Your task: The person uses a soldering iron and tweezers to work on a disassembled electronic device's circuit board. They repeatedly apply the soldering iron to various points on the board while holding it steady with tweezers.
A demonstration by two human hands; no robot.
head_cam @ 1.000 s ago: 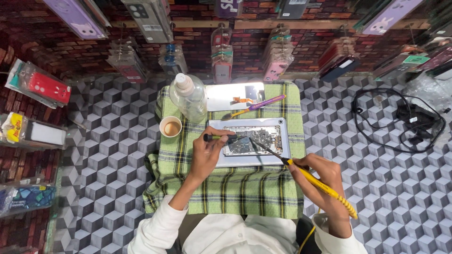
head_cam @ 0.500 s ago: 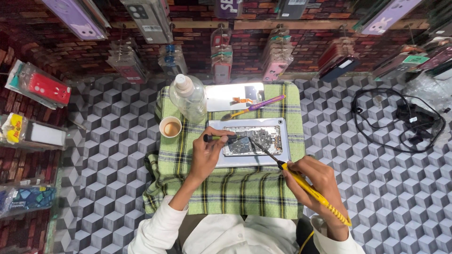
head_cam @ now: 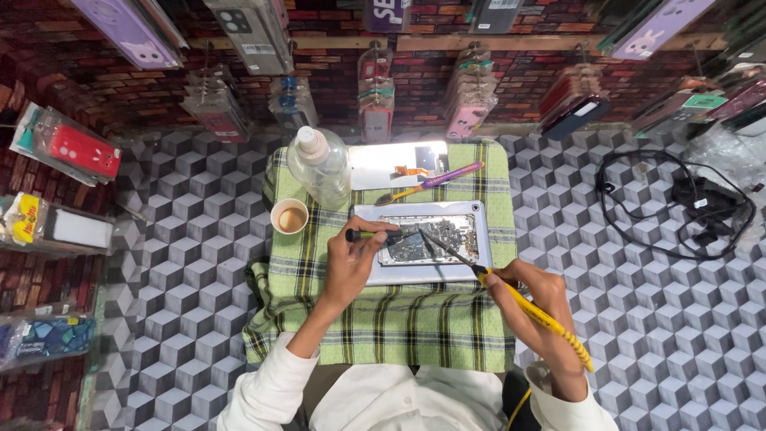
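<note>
— What was seen around the work? 
— A green checked cloth (head_cam: 383,319) was laid over a floor of cube pattern, and the opened tablet (head_cam: 423,239) was placed on it.

— How were the hands kept? 
— A dark tool (head_cam: 371,235) was pinched by the left hand (head_cam: 351,267); a yellow soldering iron (head_cam: 531,311) was gripped by the right hand (head_cam: 531,299), tip on the board.

— And handling? 
— The tablet was judged thin and fragile; its edges should be held. Brown drink was seen in the paper cup (head_cam: 289,216); the clear bottle (head_cam: 319,166) looked partly filled.
</note>
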